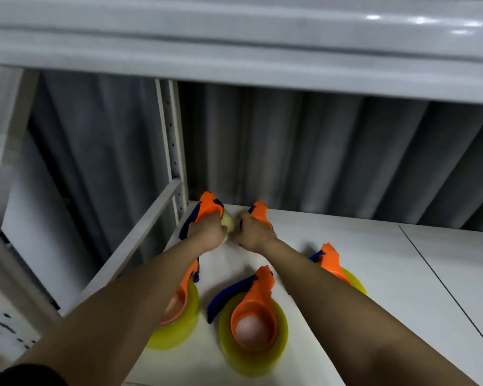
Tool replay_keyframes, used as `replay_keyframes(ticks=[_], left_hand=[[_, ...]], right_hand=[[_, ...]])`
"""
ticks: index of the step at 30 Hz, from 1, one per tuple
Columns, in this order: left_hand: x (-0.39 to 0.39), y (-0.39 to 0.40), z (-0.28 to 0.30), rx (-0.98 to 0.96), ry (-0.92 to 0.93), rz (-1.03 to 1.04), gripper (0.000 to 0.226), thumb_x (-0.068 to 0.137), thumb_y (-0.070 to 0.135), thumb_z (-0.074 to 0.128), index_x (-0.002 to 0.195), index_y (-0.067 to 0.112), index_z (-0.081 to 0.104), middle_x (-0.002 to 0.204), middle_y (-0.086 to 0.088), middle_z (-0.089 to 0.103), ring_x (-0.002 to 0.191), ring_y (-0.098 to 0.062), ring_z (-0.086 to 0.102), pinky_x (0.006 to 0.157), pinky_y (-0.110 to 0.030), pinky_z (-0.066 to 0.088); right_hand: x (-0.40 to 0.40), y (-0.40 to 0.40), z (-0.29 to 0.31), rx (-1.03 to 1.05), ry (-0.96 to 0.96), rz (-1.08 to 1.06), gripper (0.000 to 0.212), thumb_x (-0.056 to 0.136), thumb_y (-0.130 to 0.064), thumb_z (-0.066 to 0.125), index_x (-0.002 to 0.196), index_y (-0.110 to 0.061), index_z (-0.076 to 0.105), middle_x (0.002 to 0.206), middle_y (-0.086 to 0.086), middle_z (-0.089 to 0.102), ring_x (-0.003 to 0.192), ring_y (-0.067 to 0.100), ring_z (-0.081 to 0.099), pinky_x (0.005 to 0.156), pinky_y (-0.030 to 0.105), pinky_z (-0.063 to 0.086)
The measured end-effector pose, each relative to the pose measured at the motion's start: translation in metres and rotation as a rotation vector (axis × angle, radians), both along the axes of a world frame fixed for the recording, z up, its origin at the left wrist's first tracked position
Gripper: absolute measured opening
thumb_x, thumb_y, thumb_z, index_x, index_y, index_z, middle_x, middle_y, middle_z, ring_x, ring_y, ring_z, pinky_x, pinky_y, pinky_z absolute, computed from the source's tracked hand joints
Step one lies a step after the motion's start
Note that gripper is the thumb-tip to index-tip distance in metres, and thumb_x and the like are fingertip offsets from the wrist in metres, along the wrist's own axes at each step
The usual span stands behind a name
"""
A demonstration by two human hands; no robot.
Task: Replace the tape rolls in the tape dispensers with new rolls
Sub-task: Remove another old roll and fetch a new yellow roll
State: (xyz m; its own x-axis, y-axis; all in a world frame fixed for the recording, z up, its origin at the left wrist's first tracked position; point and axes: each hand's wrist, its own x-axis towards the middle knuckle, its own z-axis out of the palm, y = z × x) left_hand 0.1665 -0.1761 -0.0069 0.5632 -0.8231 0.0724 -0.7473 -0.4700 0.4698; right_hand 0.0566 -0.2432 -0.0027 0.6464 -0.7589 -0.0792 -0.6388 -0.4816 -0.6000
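So both hands are way out at the back of the white shelf [346,260]. Left hand [209,235] is wrapped round an orange dispenser [209,207] with a pale roll [228,222] poking out beside the fingers. Right hand [251,232] is curled on a second dispenser [260,213], touching it, though I can't tell how tight. Closer in than the hands, three more dispensers sit on yellow rolls: one under the left forearm [184,296], one between the arms [253,307], one behind the right forearm [332,260].

We're losing the left hand's [207,232] fingers behind the orange dispenser [209,208]; its pale roll [227,224] is blurring.
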Motion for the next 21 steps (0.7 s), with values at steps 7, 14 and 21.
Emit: replay_keyframes(ticks=[7,14,21], left_hand=[[-0.032,0.012,0.041,-0.231,0.498,-0.115,0.049,0.098,0.019,0.047,0.144,0.010,0.031,0.132,-0.011,0.051,0.116,-0.023,0.051,0.089,-0.027,0.042],[-0.086,0.036,0.051,-0.492,0.905,-0.229,0.031,0.096,0.010,0.047,0.125,0.018,0.051,0.107,0.003,0.064,0.094,-0.005,0.064,0.078,-0.019,0.052],[-0.122,0.033,0.049,-0.637,1.306,-0.061,0.040,0.098,0.043,0.040,0.098,0.017,0.070,0.090,-0.009,0.074,0.084,-0.020,0.072,0.079,-0.037,0.055]], right_hand=[[-0.036,0.003,0.017,0.271,-0.475,0.185,0.080,0.085,-0.017,0.071,0.146,-0.020,0.020,0.128,-0.002,0.041,0.120,0.017,0.049,0.095,0.021,0.046],[-0.089,0.023,0.027,0.284,-0.745,0.143,0.071,0.088,-0.011,0.066,0.143,-0.027,0.025,0.122,-0.018,0.046,0.107,-0.009,0.054,0.089,0.016,0.050],[-0.124,0.035,0.021,0.167,-0.733,0.025,0.089,0.072,-0.023,0.084,0.144,-0.026,0.032,0.134,-0.009,0.046,0.117,0.007,0.052,0.098,0.035,0.051]])
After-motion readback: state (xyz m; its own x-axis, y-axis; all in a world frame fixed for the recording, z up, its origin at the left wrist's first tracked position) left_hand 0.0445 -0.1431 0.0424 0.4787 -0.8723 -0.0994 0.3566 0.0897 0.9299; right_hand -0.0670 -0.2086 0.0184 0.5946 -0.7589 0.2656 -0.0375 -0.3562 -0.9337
